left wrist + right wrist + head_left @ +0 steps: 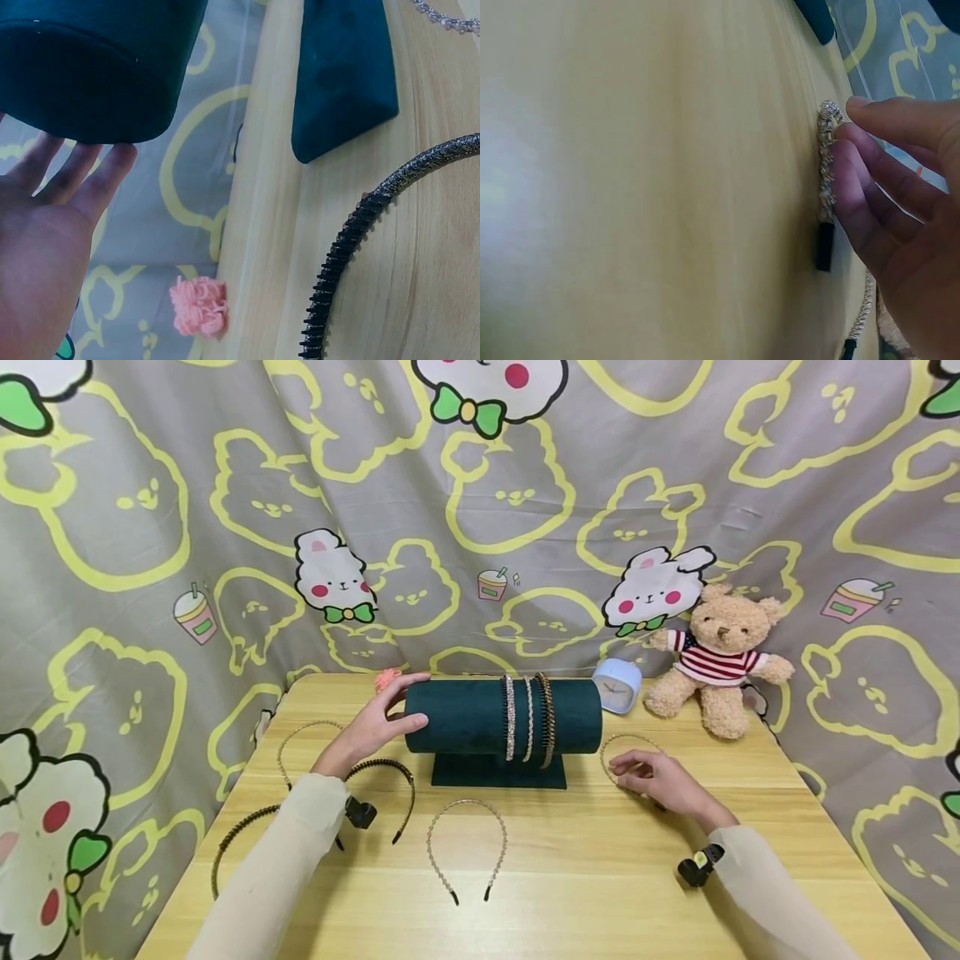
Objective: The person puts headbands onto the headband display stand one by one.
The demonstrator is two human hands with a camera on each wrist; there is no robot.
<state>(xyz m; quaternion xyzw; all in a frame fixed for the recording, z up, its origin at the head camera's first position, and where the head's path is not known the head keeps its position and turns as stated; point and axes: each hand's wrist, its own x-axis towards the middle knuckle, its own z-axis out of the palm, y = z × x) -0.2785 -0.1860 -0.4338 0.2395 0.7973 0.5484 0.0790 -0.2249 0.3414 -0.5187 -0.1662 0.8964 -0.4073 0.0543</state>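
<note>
A dark green velvet headband stand, a roll on a flat base, stands mid-table. It carries three headbands: a sparkling one, a thin pale one and a brown-gold one. My left hand holds the roll's left end, thumb on the front and fingers over the top edge. At the right, my right hand pinches one side of a thin beaded headband between thumb and fingertips. That headband's black tip points toward the table's front.
A beaded headband lies in front of the stand. More headbands lie at the left, including a black one and a pale one. A blue clock, a teddy bear and a pink fluffy thing are along the back.
</note>
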